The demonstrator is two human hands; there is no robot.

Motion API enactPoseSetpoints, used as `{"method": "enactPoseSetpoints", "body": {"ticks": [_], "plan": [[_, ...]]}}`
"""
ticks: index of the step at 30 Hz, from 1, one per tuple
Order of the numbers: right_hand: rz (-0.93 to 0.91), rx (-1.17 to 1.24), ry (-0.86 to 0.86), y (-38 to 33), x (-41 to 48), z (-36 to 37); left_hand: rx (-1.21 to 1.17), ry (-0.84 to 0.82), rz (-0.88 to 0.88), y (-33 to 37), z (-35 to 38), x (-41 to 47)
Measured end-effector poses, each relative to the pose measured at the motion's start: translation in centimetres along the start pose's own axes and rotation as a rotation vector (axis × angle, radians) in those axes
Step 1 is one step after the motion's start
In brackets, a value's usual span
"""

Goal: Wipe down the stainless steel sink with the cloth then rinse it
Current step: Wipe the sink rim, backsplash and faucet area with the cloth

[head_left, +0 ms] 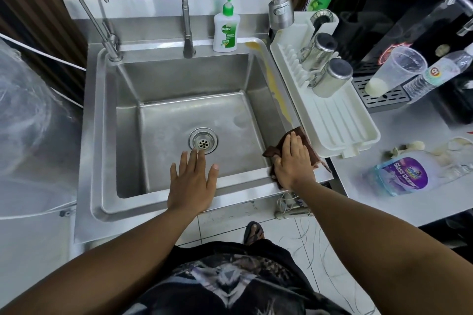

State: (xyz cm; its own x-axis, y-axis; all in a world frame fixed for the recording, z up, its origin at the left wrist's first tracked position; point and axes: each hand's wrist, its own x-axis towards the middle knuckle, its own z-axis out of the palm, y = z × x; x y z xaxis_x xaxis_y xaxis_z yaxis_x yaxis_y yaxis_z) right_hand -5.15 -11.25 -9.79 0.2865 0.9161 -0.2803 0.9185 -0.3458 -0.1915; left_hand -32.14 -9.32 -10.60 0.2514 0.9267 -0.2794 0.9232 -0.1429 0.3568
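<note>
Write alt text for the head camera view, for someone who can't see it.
A person's right hand presses a brown cloth onto the front right rim corner of a stainless steel sink, near a yellow smear along its right rim. The left hand spreads open over the front rim.

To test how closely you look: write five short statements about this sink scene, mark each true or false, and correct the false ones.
1. The right hand presses a brown cloth on the right front corner of the sink. True.
2. The left hand grips a sponge. False: it is open and holds nothing.
3. A yellow stain runs along the sink's right rim. True.
4. The soap bottle lies in the basin. False: it stands upright on the back ledge.
5. The drying rack sits left of the sink. False: it is on the right.
</note>
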Motion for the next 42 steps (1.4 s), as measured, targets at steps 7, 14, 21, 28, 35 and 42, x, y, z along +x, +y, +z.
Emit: {"method": "enactPoseSetpoints", "body": {"ticks": [7,14,21,28,35,42], "plan": [[0.165,0.09,0.077,-2.2,-3.9,1.2,0.038,-0.033,0.013,0.0,-0.1,0.0],[0.144,0.01,0.015,-1.6,-3.2,0.5,-0.004,-0.033,0.013,0.1,-0.1,0.0],[0.03,-0.063,-0.027,-0.9,-1.2,-0.1,-0.047,-0.029,0.014,-0.1,-0.2,-0.1],[-0.051,-0.101,0.054,-3.4,-4.4,1.0,-0.116,-0.034,0.038,-0.4,-0.2,-0.2],[-0.103,0.037,-0.119,-9.7,-3.4,-0.4,-0.317,-0.012,0.064,-0.9,-1.0,-0.4],[-0.267,-0.037,-0.278,-5.1,-2.4,-2.7,-0.174,-0.158,0.292,3.1,-1.7,0.7]]}}
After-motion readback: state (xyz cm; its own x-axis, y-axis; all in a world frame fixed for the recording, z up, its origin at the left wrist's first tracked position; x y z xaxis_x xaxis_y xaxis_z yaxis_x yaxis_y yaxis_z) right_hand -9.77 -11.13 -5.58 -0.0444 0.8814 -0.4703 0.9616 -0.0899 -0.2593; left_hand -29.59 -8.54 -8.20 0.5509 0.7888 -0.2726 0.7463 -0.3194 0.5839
